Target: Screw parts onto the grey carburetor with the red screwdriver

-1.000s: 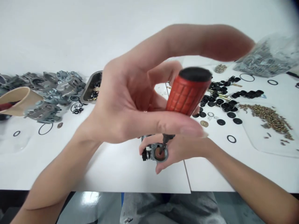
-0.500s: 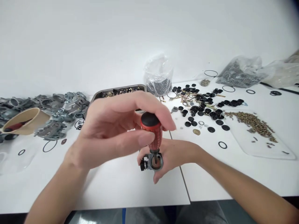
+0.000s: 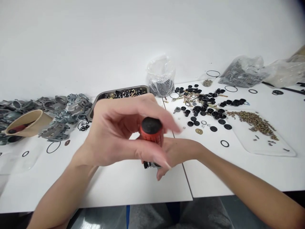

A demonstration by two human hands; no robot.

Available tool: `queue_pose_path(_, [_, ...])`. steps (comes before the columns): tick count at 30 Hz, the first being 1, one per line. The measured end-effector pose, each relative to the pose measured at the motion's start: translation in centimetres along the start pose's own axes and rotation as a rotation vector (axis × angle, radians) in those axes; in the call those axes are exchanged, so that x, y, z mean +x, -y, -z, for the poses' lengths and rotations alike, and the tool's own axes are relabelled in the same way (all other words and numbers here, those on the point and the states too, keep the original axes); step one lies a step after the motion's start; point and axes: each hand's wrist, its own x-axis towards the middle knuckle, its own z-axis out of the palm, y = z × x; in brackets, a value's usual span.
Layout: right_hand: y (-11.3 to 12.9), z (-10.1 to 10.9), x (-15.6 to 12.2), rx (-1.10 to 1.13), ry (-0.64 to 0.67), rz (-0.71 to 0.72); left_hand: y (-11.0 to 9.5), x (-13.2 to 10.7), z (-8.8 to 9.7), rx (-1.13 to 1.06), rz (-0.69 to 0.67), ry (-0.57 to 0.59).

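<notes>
Across slides the thumb of the left hand (image 3: 116,133), past the red screwdriver (image 3: 152,128), and it now covers most of the metal part (image 3: 155,165) that showed half a second ago. Left grip: thumb and fingers curled around the screwdriver, black end up. Below, the right hand's (image 3: 178,150) grip holds the metal part over the worktop (image 3: 133,187). Off right, black caps (image 3: 213,128) and small screws (image 3: 260,123) lie scattered.
</notes>
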Motion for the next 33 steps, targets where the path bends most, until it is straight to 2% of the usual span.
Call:
queue_pose_path(2, [0.1,0.0,0.0,-0.003,0.008,-0.020,-0.2,-0.1,0.0,0.014,0.006,-0.014])
queue_pose_path(6, [0.6,0.3,0.0,0.004,0.025,-0.026,-0.5,0.4,0.1,0.028,0.051,0.114])
queue_pose_path(11, [1.0,0.5,0.1,0.003,0.033,-0.047,0.6,0.5,0.3,0.040,-0.023,0.009])
queue_pose_path(15, [0.7,0.3,0.1,-0.014,0.023,-0.013,0.3,0.3,0.8,-0.050,0.113,0.129])
queue_pose_path(17, [0.4,0.2,0.1,-0.007,0.017,0.021,-0.1,0.4,0.9,-0.070,0.177,0.154])
queue_pose_path(20, [0.2,0.1,0.1,-0.001,-0.009,0.070,0.1,0.4,0.8,-0.064,0.134,0.096])
queue_pose_path(23, [0.3,0.3,0.1,0.006,-0.008,0.054,1.0,0.5,0.8,-0.022,0.047,0.066])
queue_pose_path(28, [0.5,0.4,0.1,0.021,0.020,0.028,0.7,0.6,1.4,-0.052,0.158,0.209])
queue_pose_path(30, [0.2,0.2,0.2,0.008,0.005,0.071,0.5,0.5,1.4,0.002,0.123,0.167])
queue_pose_path(33, [-0.2,0.0,0.3,-0.017,-0.030,0.122,0.5,0.1,0.7,0.110,0.026,0.001])
